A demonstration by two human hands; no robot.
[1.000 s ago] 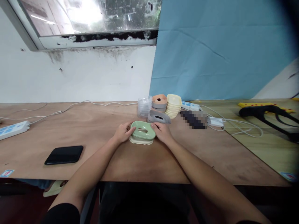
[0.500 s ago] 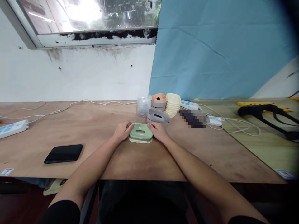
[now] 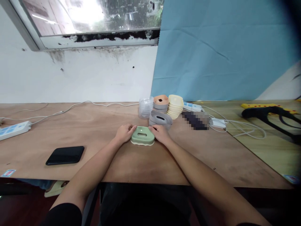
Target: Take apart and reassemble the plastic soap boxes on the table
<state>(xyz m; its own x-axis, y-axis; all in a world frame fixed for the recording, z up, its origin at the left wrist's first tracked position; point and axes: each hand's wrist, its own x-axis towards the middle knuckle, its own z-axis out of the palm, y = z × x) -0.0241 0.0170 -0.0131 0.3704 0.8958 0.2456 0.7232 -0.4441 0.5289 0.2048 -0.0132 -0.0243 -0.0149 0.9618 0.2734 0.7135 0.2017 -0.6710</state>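
A small light green box-like piece with a slot in its top (image 3: 142,135) sits on the table in front of me, over a cream wavy-edged base (image 3: 142,144). My left hand (image 3: 125,132) grips its left side, thumb along the top edge. On the opposite side, my right hand (image 3: 160,133) holds it the same way. The undersides of both hands' fingers are partly hidden. Just behind my right hand is a grey slotted piece (image 3: 162,117).
Farther back stand clear plastic containers (image 3: 145,107), a peach-topped piece with a diamond hole (image 3: 161,99) and stacked pale yellow trays (image 3: 175,106). A black phone (image 3: 65,155) lies left. Power strips (image 3: 15,129), cables and a white adapter (image 3: 218,123) rest on the table (image 3: 145,168).
The view shifts slightly. Both hands keep their hold on the green piece, which appears to sit a little lower, with less of the cream base showing.
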